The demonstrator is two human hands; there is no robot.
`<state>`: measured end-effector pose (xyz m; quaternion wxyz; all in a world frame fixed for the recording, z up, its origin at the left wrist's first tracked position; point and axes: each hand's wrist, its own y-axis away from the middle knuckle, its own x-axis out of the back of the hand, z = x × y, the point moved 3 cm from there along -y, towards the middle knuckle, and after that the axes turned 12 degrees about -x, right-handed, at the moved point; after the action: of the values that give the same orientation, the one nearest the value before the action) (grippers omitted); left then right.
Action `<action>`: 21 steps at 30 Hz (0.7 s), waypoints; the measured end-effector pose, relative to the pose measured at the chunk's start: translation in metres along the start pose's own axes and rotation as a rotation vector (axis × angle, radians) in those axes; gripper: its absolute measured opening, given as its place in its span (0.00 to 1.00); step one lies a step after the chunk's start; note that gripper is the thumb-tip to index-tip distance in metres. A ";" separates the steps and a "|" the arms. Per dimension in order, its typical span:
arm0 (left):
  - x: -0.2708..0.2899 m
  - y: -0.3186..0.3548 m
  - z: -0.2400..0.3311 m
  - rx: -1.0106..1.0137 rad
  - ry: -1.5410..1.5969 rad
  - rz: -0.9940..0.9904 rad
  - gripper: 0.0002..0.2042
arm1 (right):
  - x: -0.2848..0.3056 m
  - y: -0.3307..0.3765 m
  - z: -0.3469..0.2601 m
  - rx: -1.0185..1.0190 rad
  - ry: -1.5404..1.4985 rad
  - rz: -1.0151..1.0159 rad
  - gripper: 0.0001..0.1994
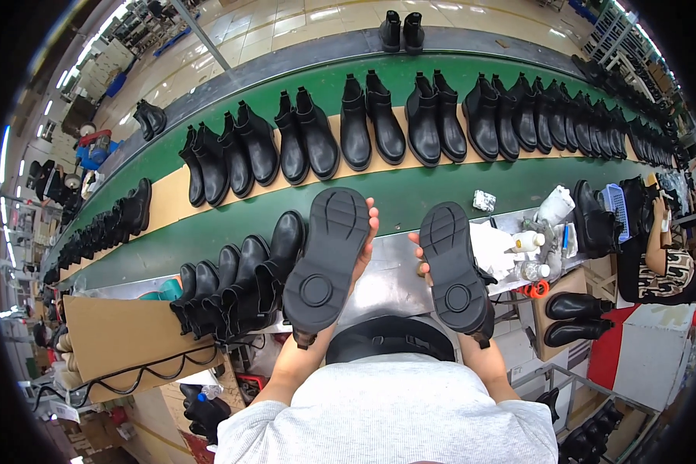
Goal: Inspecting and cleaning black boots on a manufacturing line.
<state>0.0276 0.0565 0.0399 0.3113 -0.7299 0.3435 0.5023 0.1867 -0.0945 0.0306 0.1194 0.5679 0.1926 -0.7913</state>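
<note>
I hold up a pair of black ankle boots, one in each hand, with the dark ridged soles turned up toward me. The left boot rests in my left hand, whose fingertips show along the sole's inner edge. Gripped from behind in the same way, the right boot has the fingers of my right hand along its inner side. Most of both palms is hidden behind the boots. Below them is the metal worktop, with black boots lined up just left of the left boot.
Pairs of black boots stand on a tan strip along the green conveyor. To the right lie white bottles, white cloth, orange tape and a blue basket. A cardboard sheet is at left; another person is at far right.
</note>
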 end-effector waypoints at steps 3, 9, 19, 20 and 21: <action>-0.005 0.005 0.005 0.017 -0.101 0.031 0.34 | -0.014 -0.013 0.009 0.052 0.051 -0.023 0.31; -0.054 0.010 0.006 0.066 -0.647 0.222 0.27 | -0.025 -0.016 0.003 -0.048 0.194 0.159 0.34; 0.031 -0.021 0.064 0.131 -2.218 0.565 0.45 | 0.027 -0.013 -0.066 -0.100 1.113 1.306 0.31; 0.039 -0.028 0.053 0.299 -2.294 0.681 0.46 | 0.048 -0.013 -0.074 -0.087 1.286 1.399 0.33; 0.061 -0.023 0.055 0.338 -2.266 0.760 0.45 | 0.066 -0.020 -0.071 -0.140 1.292 1.493 0.33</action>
<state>0.0338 0.1022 -0.0322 0.3598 0.3230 0.1296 0.8657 0.2175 -0.0435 -0.0488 0.4929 0.8578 -0.1404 -0.0378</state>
